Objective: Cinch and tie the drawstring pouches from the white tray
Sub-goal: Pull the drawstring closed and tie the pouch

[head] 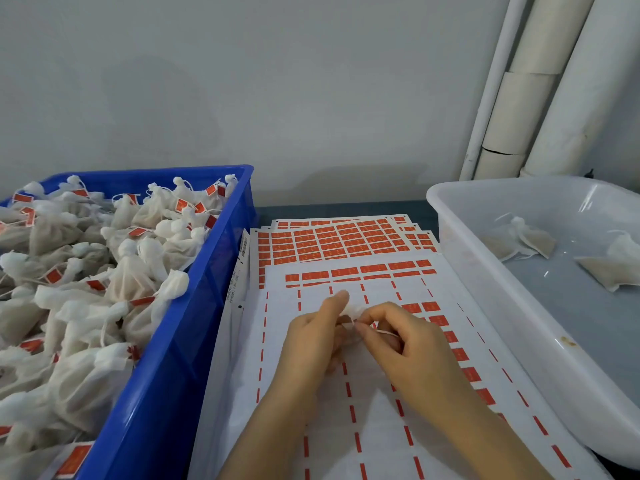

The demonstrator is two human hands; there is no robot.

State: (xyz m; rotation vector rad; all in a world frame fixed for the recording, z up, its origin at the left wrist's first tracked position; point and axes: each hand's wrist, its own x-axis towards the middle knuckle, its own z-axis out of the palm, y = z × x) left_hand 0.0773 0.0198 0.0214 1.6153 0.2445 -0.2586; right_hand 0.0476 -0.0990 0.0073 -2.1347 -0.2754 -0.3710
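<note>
Low in mid-frame, the left hand (311, 341) grips a small white pouch (352, 310) in curled fingers, and the right hand (412, 348), just beside it, pinches its drawstring (382, 331) above the sticker sheets (346, 244). The white tray (467, 271) at right holds loose pouches (530, 242). The blue crate (194, 323) at left is heaped with tied pouches (131, 278).

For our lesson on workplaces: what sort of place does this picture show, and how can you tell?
Probably a small hand-packing bench: a blue crate heaped with tied, tagged pouches, orange label sheets, and a white tray of untagged pouches; left hand and right hand grip one pouch.
</note>
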